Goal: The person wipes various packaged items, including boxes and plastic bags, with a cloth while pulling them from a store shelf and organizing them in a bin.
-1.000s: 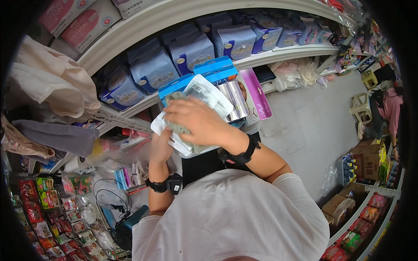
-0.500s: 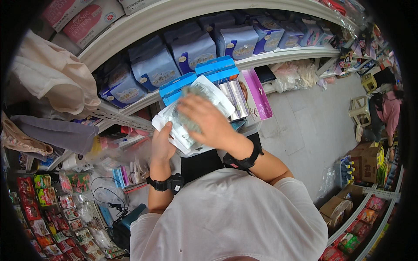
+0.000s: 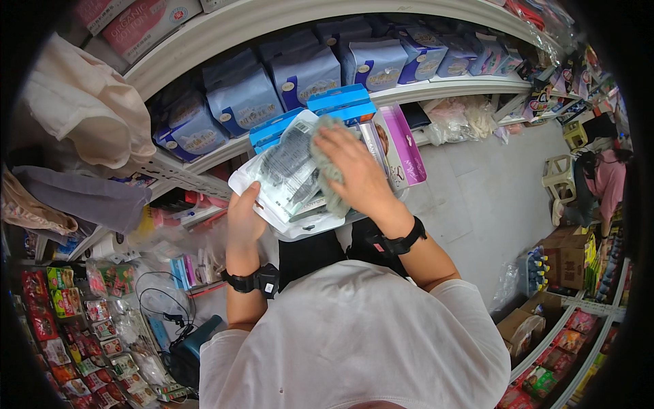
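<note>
My left hand grips the left edge of a flat white plastic package, thumb on top and the other fingers out of sight. Dark contents and a barcode label show through the package's clear part. A crumpled grey-green cloth lies under my right hand, whose fingers curl over it against the package's right side. Beneath and behind the package are blue boxes and a purple-edged box, grouped in front of me at lap height. The lower part of this group is hidden.
Blue-lilac packs line the white shelf ahead. Garments hang at the left, above small hanging packets. Far right are a stool, a person in pink, cartons and bottles.
My right hand has slid to the right across the package with the cloth, uncovering the dark contents and label. My left hand still holds the package's left edge, a little further left.
</note>
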Motion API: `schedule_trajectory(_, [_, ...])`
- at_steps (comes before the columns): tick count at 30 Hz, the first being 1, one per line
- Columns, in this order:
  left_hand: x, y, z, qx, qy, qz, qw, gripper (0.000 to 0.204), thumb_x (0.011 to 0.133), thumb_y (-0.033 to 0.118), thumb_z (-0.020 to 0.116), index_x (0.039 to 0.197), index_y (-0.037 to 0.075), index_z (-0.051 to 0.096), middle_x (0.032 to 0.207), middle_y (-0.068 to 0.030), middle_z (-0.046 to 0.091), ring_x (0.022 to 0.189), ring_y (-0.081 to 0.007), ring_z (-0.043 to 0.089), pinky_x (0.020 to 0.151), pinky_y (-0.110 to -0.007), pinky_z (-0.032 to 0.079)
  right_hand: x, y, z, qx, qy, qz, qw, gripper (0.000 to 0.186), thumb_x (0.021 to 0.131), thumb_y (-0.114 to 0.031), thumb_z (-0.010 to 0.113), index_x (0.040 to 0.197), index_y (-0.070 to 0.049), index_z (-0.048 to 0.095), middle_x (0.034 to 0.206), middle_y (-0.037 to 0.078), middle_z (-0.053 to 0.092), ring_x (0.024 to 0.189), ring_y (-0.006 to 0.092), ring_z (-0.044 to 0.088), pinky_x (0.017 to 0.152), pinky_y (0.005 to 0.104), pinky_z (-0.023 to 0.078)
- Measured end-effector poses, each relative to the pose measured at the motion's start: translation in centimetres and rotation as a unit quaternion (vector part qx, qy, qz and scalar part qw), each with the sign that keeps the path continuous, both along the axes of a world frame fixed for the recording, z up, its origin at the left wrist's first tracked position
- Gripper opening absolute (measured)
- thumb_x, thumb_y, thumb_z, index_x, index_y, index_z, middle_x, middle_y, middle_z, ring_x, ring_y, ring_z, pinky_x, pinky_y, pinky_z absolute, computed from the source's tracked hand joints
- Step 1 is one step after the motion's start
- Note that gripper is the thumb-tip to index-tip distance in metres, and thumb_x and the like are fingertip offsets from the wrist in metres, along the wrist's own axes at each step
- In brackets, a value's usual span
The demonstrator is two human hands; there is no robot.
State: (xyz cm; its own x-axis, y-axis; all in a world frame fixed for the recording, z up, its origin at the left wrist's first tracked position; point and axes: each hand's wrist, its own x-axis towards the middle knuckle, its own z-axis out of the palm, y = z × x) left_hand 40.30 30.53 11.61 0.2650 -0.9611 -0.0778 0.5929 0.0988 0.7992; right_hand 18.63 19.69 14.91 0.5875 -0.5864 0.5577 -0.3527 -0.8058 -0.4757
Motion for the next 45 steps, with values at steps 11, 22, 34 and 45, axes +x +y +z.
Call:
schedule_trajectory(11, [0.7, 0.9, 0.5, 0.015, -0.019, -0.017, 1.0, 0.046, 0.092, 0.009, 0.05, 0.135, -0.005, 0.04, 0.128, -0.016, 0.054, 0.117, -0.0273, 0.055, 0.098, -0.039, 0.044, 0.3, -0.5, -0.5, 0.103, -0.058, -0.021, 0.993, 0.056, 0.072, -0.002, 0.067, 0.126, 0.001, 0.051, 0.132, 0.02, 0.049, 0.126, 0.0378, 0.044, 0.105, 0.0418, 0.038])
schedule_trajectory(22, [0.7, 0.6, -0.2, -0.066, 0.043, -0.102, 0.992, 0.056, 0.099, 0.044, 0.04, 0.137, 0.002, 0.039, 0.13, -0.0132, 0.052, 0.115, -0.0247, 0.055, 0.097, -0.039, 0.045, 5.2, 3.9, 3.2, 0.135, -0.058, 0.252, 0.956, 0.055, 0.069, -0.006, 0.069, 0.122, -0.002, 0.054, 0.139, 0.017, 0.044, 0.123, 0.0338, 0.048, 0.094, 0.0387, 0.049])
schedule_trajectory(34, [0.0, -0.4, 0.3, 0.005, 0.052, -0.012, 0.999, 0.052, 0.103, 0.043, 0.031, 0.128, 0.0, 0.046, 0.126, -0.0128, 0.054, 0.119, -0.0237, 0.053, 0.098, -0.038, 0.045, 6.4, 2.9, 2.4, 0.024, -0.026, 0.248, 0.968, 0.057, 0.065, -0.006, 0.071, 0.119, 0.002, 0.056, 0.127, 0.017, 0.054, 0.116, 0.0342, 0.052, 0.099, 0.041, 0.044])
schedule_trajectory(45, [-0.3, -1.0, 1.2, -0.005, 0.056, -0.028, 0.998, 0.057, 0.102, 0.042, 0.032, 0.132, -0.006, 0.042, 0.128, -0.0176, 0.055, 0.116, -0.0288, 0.056, 0.098, -0.042, 0.045, 1.9, 2.8, 2.0, 0.053, 0.003, 0.322, 0.945, 0.031, 0.066, -0.014, 0.07, 0.095, -0.003, 0.066, 0.105, 0.009, 0.064, 0.103, 0.0287, 0.059, 0.093, 0.0389, 0.046])
